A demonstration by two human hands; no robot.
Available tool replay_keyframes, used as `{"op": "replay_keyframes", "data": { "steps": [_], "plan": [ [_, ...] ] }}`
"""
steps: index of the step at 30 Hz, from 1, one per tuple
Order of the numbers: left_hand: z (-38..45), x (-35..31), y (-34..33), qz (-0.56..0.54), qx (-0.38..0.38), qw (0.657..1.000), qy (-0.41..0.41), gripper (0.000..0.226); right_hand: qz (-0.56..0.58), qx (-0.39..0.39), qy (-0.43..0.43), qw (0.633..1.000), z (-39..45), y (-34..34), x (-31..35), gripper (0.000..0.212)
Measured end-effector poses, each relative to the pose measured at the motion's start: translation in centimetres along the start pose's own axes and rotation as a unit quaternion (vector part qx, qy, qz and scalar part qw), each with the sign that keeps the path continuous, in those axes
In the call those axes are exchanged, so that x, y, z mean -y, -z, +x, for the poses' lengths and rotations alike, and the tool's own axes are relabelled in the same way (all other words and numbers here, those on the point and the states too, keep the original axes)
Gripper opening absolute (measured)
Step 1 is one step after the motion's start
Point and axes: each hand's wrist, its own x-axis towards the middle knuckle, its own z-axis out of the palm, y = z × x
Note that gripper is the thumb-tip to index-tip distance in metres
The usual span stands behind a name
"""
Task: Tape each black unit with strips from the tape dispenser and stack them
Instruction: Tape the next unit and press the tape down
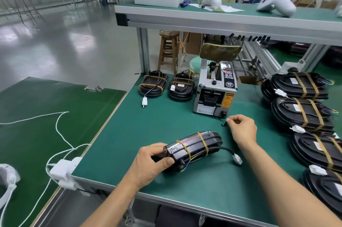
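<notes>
Black unit (194,150) – glossy plastic; tape dispenser (214,89) – brushed metal; table mat (166,126) – matt green; stool (168,49) – wood.

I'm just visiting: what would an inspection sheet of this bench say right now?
Surface: green mat, bare in front.
Job's things: taped unit tilted on edge; tape dispenser behind; two units at back; taped row at right.
Clutter: nothing seen.
Hands: left hand grips the unit; right hand pinches something small and dark.
Cables: unit's lead with white plug; white cords on left table.
Surroundings: stool, upper shelf.
</notes>
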Motion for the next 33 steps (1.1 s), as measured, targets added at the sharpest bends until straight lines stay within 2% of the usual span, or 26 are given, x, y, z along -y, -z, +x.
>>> {"op": "replay_keyframes", "data": {
  "steps": [7,11,13,19,22,26,33],
  "plan": [
    [-0.1,-0.2,0.0,-0.004,-0.001,1.0,-0.001,0.072,0.108,0.012,-0.039,0.993,0.4,1.5,-0.6,0.009],
    [-0.1,-0.3,0.0,-0.003,0.002,1.0,-0.004,0.07,0.125,-0.025,-0.034,0.991,-0.3,2.6,-0.6,0.01],
    [-0.2,-0.4,0.0,-0.004,0.002,1.0,-0.004,0.07,0.116,-0.039,-0.021,0.992,-1.0,2.8,0.1,0.011],
    [-0.2,-0.7,0.0,-0.016,0.002,1.0,-0.001,0.067,0.095,0.014,0.083,0.992,-2.8,1.1,5.5,0.021],
    [-0.2,-0.7,0.0,-0.016,0.003,1.0,-0.001,0.069,0.115,0.009,0.042,0.992,-2.4,-0.4,7.5,0.025],
    [-0.2,-0.6,0.0,-0.015,0.003,1.0,-0.004,0.068,0.134,-0.014,-0.02,0.991,-1.7,-2.1,8.6,0.016],
    [-0.1,-0.6,0.0,-0.016,0.006,1.0,-0.003,0.064,0.182,-0.042,-0.109,0.976,-0.7,-3.5,9.7,0.014]
  ]
}}
